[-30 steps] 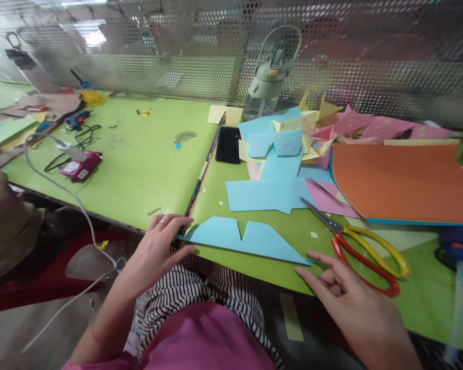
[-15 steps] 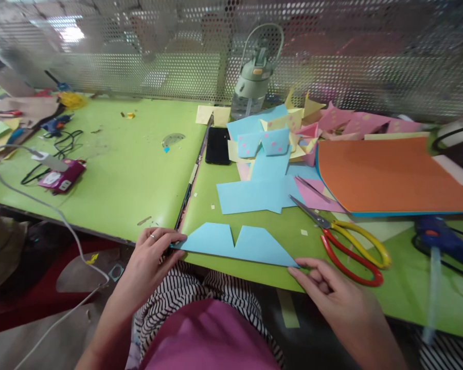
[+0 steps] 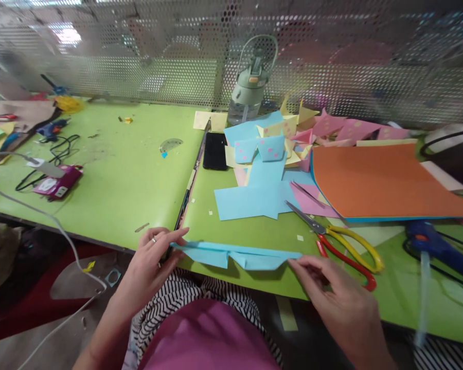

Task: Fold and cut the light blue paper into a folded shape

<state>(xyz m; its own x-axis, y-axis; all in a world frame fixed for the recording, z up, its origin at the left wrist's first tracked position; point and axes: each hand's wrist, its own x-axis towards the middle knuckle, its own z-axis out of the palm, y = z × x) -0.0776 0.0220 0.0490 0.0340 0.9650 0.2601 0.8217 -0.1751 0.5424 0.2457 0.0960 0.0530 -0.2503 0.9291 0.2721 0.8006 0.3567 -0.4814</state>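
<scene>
A long strip of folded blue paper (image 3: 254, 258) lies across the table's front edge, its notched flaps now facing my body. My left hand (image 3: 158, 252) pinches its left end between thumb and fingers, with a ring on one finger. At the right end, my right hand (image 3: 327, 288) holds the tip between thumb and forefinger. Scissors (image 3: 332, 239) with one red and one yellow handle lie open just beyond my right hand. Flat blue paper pieces (image 3: 247, 201) rest behind the strip.
A black phone (image 3: 215, 151) and a green water bottle (image 3: 249, 92) stand behind. Pink and yellow paper cut-outs (image 3: 343, 131) are heaped beside an orange sheet (image 3: 381, 180). A blue glue gun (image 3: 440, 246) lies at right. On the left are a purple power socket (image 3: 59, 182) and cables.
The blue paper has been turned over between my hands: its notched flaps pointed away from me and now point toward me. Both hands keep their hold. The view has shifted slightly.
</scene>
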